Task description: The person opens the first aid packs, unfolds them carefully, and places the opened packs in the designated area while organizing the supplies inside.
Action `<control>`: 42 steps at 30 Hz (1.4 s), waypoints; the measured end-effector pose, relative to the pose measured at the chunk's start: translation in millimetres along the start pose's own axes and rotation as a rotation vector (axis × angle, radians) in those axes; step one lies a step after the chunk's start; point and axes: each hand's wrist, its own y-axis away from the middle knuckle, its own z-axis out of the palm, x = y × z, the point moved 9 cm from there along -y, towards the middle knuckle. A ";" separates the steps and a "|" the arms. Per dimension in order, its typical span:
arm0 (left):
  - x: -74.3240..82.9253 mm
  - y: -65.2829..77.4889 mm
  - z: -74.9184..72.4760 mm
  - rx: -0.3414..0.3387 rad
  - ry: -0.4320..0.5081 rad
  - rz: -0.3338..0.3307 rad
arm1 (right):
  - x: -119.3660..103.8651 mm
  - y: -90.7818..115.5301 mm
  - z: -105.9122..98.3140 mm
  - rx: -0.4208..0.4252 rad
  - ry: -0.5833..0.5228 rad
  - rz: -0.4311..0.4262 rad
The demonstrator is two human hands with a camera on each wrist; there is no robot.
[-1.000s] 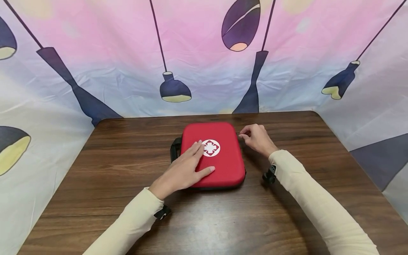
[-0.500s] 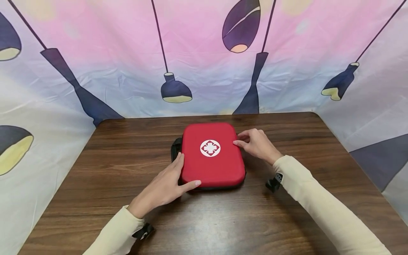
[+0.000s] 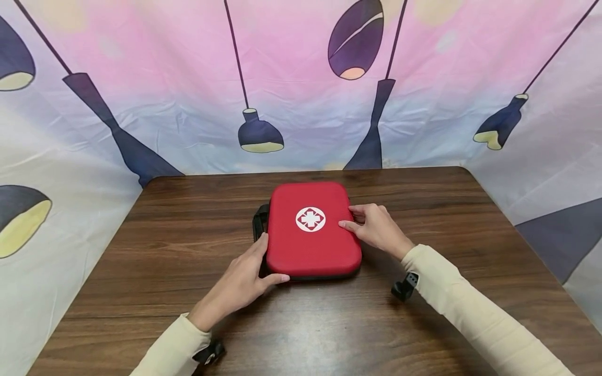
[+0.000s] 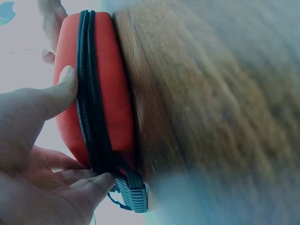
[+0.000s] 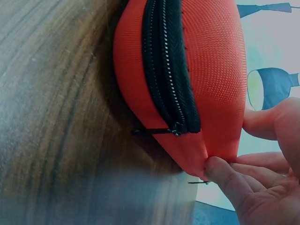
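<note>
One red case (image 3: 312, 253) was supported flat by the table (image 3: 310, 329), its long axis directed roughly from near to far. Its near left corner was spanned and held by the left hand (image 3: 236, 286), its right edge, farther out, pinched by the right hand (image 3: 380, 228).

A dark brown wood-grain counter (image 3: 178, 230) with rounded far corners reflects a pale sheen on its near part. Beyond its far edge hangs a creased cloth backdrop (image 3: 188, 47), pink above and pale blue lower down, continuing along the left and right sides. Printed on it are a small navy lamp (image 3: 259, 133) left of the middle, a purple oval lamp (image 3: 356, 39) farther right, a tilted blue lamp (image 3: 501, 122) at far right and a yellow-mouthed lamp (image 3: 21, 219) at left. A grey printed shape (image 3: 566, 237) fills part of the right side.
</note>
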 end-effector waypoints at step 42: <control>95.6 -19.5 -56.8 0.316 0.149 0.315 | -29.4 16.5 -28.0 0.033 0.122 -0.126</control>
